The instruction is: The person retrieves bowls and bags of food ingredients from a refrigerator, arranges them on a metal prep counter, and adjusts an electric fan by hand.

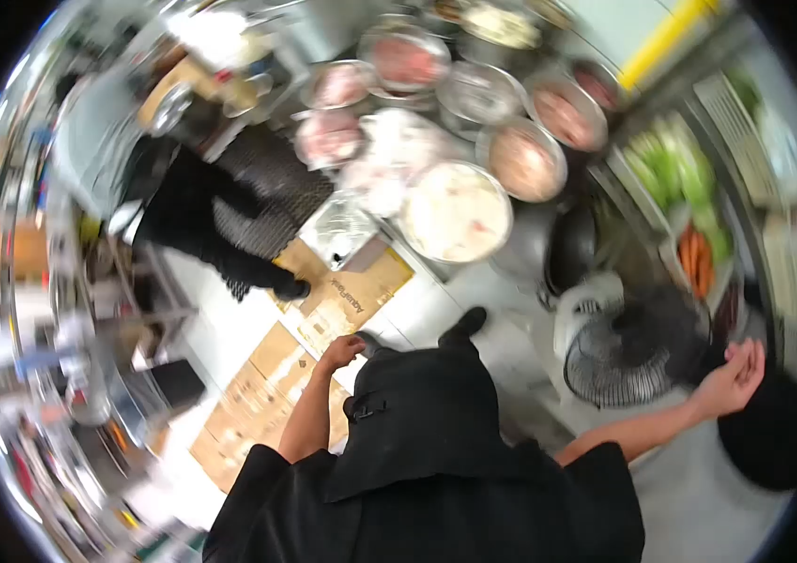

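My left hand (pixel 344 351) hangs in front of me over the floor, its fingers curled in, with nothing visible in them. Below it lie flattened cardboard sheets (pixel 352 296). My right hand (pixel 735 380) is stretched out to the right, palm partly up and fingers loosely bent apart, and I see nothing in it. Beside that hand stands a black fan (pixel 619 357) with a wire cage. A round black object (pixel 769 427) sits just below the right hand; its kind is unclear. Whether the hand touches either one, I cannot tell.
Several metal bowls of raw meat (pixel 521 159) and a wide bowl of pale food (pixel 455 212) stand ahead. Crates at right hold leafy greens (pixel 671 164) and carrots (pixel 695 261). Another person (pixel 197 206) in a black apron stands at left near cluttered shelves.
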Tool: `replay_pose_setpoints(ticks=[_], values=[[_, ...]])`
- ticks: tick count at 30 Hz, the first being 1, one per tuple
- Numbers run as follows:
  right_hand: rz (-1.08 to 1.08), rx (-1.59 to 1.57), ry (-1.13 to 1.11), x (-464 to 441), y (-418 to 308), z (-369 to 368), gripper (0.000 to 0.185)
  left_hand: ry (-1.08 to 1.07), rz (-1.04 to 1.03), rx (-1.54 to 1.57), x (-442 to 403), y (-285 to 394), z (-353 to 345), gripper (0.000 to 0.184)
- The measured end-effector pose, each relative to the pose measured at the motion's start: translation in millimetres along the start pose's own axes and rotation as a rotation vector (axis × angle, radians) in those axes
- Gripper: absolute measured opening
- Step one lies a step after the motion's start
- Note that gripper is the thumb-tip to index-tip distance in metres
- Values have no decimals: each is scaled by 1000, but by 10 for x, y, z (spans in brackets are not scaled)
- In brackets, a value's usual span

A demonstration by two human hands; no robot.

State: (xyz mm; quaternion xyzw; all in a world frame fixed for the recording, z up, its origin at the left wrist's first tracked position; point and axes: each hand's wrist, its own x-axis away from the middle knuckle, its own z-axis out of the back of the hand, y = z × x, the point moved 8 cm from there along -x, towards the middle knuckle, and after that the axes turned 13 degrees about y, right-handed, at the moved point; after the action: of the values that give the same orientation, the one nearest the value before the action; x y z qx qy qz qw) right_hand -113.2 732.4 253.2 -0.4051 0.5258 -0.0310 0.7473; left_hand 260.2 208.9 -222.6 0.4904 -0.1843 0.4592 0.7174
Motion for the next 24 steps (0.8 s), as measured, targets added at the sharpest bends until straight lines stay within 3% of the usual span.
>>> replay_pose_setpoints(ticks=[1,4,5,6,7,8,10,12,13,16,18,21,24], values=[[31,-40,-63,130,-275,-188,24,57,65,112,9,-340,110,31],[217,-155,-248,665,-1071,-672,26,192,-109,136,99,-1135,466,37],[234,-328,-307,903,-1428,-846,29,280,-118,200,238,-1379,604,37],[200,-307,-300,1197,-1781,-966,25,345,-109,208,373,-1651,728,34],[301,-482,-208,1646,-2772,-800,18,397,-98,290,524,-1893,833,32],[338,-649,-278,1910,-2979,-889,31,353,88,356,689,-2274,882,29],[269,-976,-550,2636,-3689,-1059,32,468,205,421,946,-3074,931,31],[29,-1126,-978,3622,-4003,-1560,21,648,225,356,1210,-3685,1142,24],[95,-1154,-1155,4174,-4415,-1537,22,722,284,441,1385,-3977,1203,29],[254,-1348,-1891,5768,-5718,-844,30,835,562,712,2228,-4379,1383,32],[611,-1492,-2256,6517,-6272,-94,27,1138,567,1176,2850,-4425,1694,28],[1012,-1461,-2632,7462,-6608,734,29,1534,521,1211,3843,-4742,2088,26],[1246,-1406,-2807,8318,-6848,1171,30,2036,740,895,5335,-4737,2464,22]])
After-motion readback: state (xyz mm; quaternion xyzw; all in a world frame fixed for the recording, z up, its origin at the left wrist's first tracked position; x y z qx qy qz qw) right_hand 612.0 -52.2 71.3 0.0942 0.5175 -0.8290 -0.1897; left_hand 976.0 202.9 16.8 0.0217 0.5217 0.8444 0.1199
